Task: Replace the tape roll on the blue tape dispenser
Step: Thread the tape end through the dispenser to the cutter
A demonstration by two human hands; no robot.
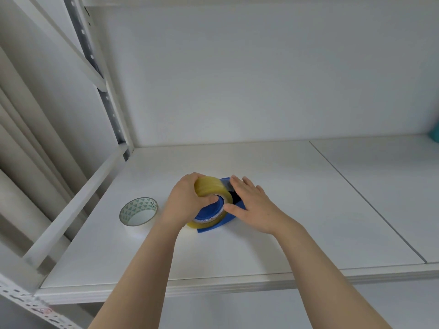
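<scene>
Left hand [187,200] grips yellowish tape roll [211,188], thumb in the core, at blue dispenser [228,217] on the shelf [285,210]. Right hand [249,205], fingers spread, steadies dispenser. Likely seating roll; next: press home squarely. Near-empty roll [139,211] lies left.

Left hand [184,200] wrapped round a yellow tape roll [211,189], thumb poked in the hole. Roll sitting on the blue tape dispenser [229,216] on a white shelf [308,210]. Right hand [253,205] flat, fingers spread, pressed on the dispenser's far side. Nearly empty tape ring [139,211] lying alone, off to the left.
</scene>
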